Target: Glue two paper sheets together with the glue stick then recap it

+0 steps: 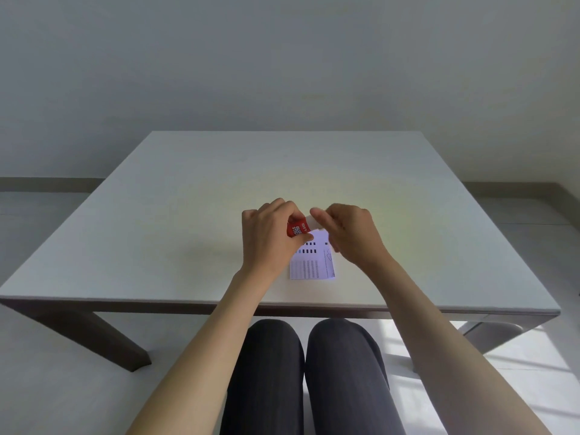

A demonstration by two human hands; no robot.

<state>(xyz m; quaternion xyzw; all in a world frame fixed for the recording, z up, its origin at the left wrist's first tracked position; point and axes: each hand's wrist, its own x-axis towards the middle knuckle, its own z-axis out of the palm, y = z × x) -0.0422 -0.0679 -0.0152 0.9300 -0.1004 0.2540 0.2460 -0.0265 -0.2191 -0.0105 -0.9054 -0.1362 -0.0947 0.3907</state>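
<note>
A red glue stick [297, 230] with white lettering lies sideways in my left hand [272, 237], which is closed around its body. My right hand [346, 232] pinches the white cap [314, 223] at the stick's right end. Whether the cap is seated on the stick or slightly off it, I cannot tell. Both hands hover just above the white table [188, 215]. Under them lies a small printed paper [312, 265] with black bars and rows of fine marks. Its top part is hidden by my hands, and I cannot make out a second sheet.
The table's near edge [282, 304] runs just in front of my knees [314, 356]. A plain wall rises behind the far edge. A dark table leg [110, 340] stands at the lower left, over a pale floor.
</note>
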